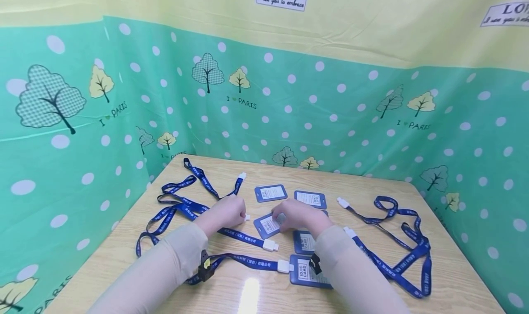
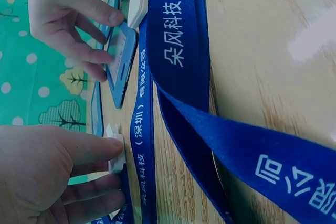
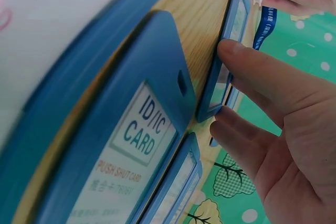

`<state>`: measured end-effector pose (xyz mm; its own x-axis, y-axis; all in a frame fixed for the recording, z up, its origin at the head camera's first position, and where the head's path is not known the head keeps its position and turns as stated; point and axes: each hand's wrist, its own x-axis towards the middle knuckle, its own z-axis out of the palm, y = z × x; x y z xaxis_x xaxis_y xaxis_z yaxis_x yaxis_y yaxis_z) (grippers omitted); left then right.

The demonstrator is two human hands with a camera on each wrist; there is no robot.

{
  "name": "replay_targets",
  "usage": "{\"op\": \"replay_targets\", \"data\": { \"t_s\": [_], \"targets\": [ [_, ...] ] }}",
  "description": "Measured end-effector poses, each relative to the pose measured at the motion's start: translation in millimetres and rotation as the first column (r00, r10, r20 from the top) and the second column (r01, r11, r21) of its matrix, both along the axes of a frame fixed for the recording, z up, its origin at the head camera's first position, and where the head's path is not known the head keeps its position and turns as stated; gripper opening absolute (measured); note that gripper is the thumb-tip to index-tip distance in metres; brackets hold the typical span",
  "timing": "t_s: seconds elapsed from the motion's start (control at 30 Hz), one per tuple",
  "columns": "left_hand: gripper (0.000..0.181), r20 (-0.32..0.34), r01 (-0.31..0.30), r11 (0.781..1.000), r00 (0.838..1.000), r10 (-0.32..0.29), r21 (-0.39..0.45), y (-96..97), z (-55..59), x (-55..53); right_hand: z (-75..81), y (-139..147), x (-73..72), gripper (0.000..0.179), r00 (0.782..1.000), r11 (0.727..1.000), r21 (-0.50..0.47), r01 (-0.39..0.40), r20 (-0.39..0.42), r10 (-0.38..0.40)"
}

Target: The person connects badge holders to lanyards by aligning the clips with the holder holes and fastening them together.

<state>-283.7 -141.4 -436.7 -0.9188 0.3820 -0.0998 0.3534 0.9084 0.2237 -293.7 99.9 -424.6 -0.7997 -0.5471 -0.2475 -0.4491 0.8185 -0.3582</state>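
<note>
Between its thumb and fingers my left hand [image 1: 227,212] pinches the white plastic clip [image 2: 116,149] at the end of a blue lanyard [image 1: 197,207]. My right hand [image 1: 298,214] holds a blue ID card holder [image 1: 266,226] across its width, thumb on the near edge and fingertips at the far side. The holder's slotted end points toward the left hand, a short gap from the clip. Part of the holder is hidden under the right hand. Just in front of it, another lanyard's white clip [image 1: 270,245] lies on the table.
Two card holders [image 1: 270,193] [image 1: 310,199] lie behind the hands. Another holder [image 1: 303,243] lies by the right wrist. Nearer, a holder [image 1: 301,271] meets a lanyard clip [image 1: 283,266]. More lanyards [image 1: 422,249] lie right; others [image 1: 165,215] lie left. A patterned curtain [image 1: 289,89] surrounds the table.
</note>
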Motion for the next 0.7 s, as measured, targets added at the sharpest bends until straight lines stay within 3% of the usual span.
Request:
{"op": "replay_targets", "data": {
  "t_s": [0.47,0.7],
  "targets": [
    [0.016,0.025,-0.002,1.0,1.0,0.001,0.007,-2.4,2.4,1.1,1.7,-6.4,0.3,0.035,0.999,0.999,-0.005,0.033,0.016,-0.033],
    [0.022,0.01,0.028,0.999,1.0,-0.028,0.021,-2.8,1.7,1.5,0.1,-5.8,1.5,0.035,0.999,0.999,-0.014,0.044,0.022,-0.044]
  ]
}}
